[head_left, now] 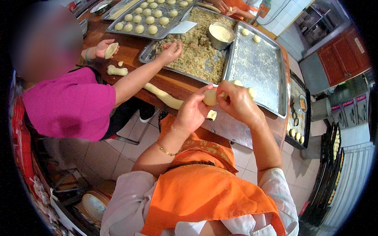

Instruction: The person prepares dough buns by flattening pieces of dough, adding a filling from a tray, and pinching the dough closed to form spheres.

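Observation:
A smooth, pale dough ball (210,97) rests in the fingers of my left hand (191,112), near the table's front edge. Right beside it, my right hand (242,103) has its thumb and fingers pinched together on a small pale bit of dough (223,94); whether that bit is still joined to the ball I cannot tell. Below my left fingers, a torn dough piece (212,115) sits at the table edge. A long dough rope (165,96) runs leftward from behind my left hand. Past my right hand, a few dough balls (252,93) lie on a floured metal tray (281,78).
Ahead, a tray of crumbly filling (189,51) holds a metal bowl (221,35). Another tray (157,36) carries several dough balls. On my left, a co-worker in a pink top (73,104) holds a dough wrapper (111,50) and reaches over the filling. Another person's hands (228,8) work across the table.

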The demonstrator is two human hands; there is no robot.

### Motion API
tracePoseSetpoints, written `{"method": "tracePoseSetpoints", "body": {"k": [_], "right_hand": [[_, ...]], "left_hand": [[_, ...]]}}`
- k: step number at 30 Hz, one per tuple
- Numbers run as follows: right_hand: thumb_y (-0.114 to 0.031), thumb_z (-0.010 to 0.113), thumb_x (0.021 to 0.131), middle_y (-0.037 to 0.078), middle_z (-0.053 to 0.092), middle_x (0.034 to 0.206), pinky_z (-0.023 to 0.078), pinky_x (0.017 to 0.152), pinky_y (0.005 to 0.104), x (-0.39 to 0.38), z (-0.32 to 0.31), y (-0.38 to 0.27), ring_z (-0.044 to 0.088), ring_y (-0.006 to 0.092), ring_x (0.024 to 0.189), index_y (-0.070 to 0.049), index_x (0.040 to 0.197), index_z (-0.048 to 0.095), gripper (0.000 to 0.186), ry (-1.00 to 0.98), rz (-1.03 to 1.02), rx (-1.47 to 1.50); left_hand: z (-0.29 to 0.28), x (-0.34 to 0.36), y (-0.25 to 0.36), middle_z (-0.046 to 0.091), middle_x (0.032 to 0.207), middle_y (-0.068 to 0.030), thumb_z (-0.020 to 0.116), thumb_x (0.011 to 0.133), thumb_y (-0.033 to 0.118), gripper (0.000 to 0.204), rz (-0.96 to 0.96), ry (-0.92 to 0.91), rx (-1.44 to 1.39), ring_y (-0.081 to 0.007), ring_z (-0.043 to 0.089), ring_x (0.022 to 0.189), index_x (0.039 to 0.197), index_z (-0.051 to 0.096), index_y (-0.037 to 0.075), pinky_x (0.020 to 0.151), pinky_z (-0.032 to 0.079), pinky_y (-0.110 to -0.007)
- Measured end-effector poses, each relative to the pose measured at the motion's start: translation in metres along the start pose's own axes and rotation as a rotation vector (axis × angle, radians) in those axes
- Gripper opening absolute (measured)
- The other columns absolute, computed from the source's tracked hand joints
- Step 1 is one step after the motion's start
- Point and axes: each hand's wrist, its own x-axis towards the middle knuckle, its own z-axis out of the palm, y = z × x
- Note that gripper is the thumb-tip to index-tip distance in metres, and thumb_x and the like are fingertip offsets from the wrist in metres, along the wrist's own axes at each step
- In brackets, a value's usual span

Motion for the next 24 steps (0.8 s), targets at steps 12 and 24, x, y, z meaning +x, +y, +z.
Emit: {"method": "tracePoseSetpoints", "body": {"k": [12,24], "right_hand": [[-0.002,0.068,0.082,0.017,0.065,0.078,0.053,0.066,0.0403,-0.003,-0.002,-0.003,0.068,0.0358,0.074,-0.005,0.094,0.058,0.016,0.049,-0.02,-0.034],[-0.003,0.067,0.082,0.017,0.066,0.076,0.054,0.064,0.0404,-0.005,-0.002,-0.004,0.069,0.0363,0.074,-0.005,0.096,0.059,0.016,0.026,-0.055,-0.044]], "left_hand": [[0.012,-0.007,-0.005,0.063,0.114,-0.0082,0.048,0.106,0.04,0.042,-0.024,0.018,0.065,-0.0179,0.064,0.107,0.127,0.053,0.004,0.088,0.058,-0.036],[-0.009,0.001,-0.009,0.064,0.092,-0.0024,0.043,0.105,0.052,0.05,-0.081,0.01,0.408,-0.0105,0.061,0.076,0.113,0.062,0.007,0.063,0.052,-0.024]]}}
